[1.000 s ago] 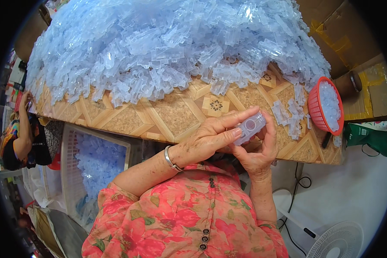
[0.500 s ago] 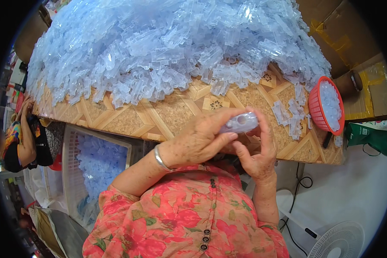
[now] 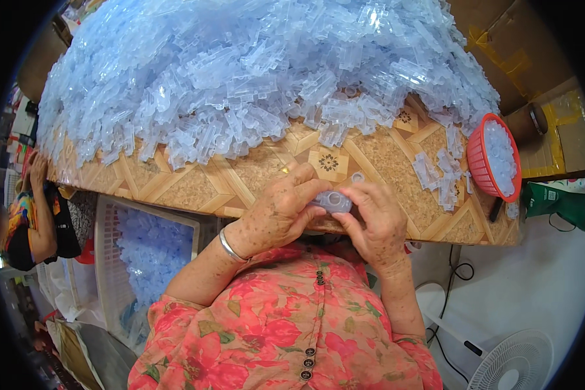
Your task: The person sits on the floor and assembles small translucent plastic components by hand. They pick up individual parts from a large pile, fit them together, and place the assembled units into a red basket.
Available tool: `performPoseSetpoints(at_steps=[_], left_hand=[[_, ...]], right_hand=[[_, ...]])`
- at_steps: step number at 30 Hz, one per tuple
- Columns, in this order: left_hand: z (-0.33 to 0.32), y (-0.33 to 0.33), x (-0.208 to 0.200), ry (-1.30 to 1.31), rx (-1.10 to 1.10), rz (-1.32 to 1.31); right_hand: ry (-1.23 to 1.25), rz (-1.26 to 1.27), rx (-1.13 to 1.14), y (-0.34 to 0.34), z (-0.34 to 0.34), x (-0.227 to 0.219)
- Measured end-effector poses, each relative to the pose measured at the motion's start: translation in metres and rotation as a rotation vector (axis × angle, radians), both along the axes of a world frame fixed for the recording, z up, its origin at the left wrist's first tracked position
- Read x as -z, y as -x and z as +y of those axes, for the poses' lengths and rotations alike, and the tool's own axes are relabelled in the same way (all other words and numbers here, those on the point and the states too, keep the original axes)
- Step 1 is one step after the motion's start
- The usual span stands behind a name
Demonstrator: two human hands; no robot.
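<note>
Clear, bluish plastic makes up the small case, held just past the middle of the frame, over the near edge of the table. From where I stand, the left hand pinches its left end between thumb and fingers, and the right hand closes thumb and fingertips on its right end. It looks light and stiff, probably slick, and likely to crack if bent; the two ends seem the best hold, off the round opening on top. A little clear ring shows beside the right fingertips (held or lying there, I can't tell). Loose pieces lie right of centre, near a red basket of small parts. A great heap of similar plastic fills the top of the frame.
</note>
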State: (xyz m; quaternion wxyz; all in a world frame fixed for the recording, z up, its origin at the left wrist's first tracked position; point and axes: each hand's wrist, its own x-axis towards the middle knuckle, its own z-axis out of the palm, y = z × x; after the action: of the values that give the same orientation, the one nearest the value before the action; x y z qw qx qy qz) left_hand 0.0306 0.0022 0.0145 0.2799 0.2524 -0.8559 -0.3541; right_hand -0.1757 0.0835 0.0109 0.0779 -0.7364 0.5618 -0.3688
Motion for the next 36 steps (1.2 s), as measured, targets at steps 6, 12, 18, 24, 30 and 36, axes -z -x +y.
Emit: performPoseSetpoints(at_steps=[6,12,18,24,30,36], left_hand=[[-0.001,0.003,0.007,0.059,-0.019,0.067],[0.003,0.006,0.008,0.090,-0.051,0.074],[0.004,0.013,0.009,0.092,-0.061,0.075],[0.006,0.036,0.009,0.109,-0.055,0.095],[0.007,0.053,0.007,0.101,-0.030,0.072],[0.007,0.052,0.011,0.091,-0.034,0.108]], right_hand=[[-0.132,-0.068,0.122,0.017,-0.013,-0.011],[-0.063,0.133,0.075,0.021,-0.020,-0.003],[-0.182,-0.090,0.165,0.038,-0.004,-0.010],[-0.239,-0.085,0.249,0.044,0.013,-0.007],[-0.097,-0.091,0.361,0.060,0.022,0.006],[-0.080,0.009,0.351,0.065,0.034,0.002]])
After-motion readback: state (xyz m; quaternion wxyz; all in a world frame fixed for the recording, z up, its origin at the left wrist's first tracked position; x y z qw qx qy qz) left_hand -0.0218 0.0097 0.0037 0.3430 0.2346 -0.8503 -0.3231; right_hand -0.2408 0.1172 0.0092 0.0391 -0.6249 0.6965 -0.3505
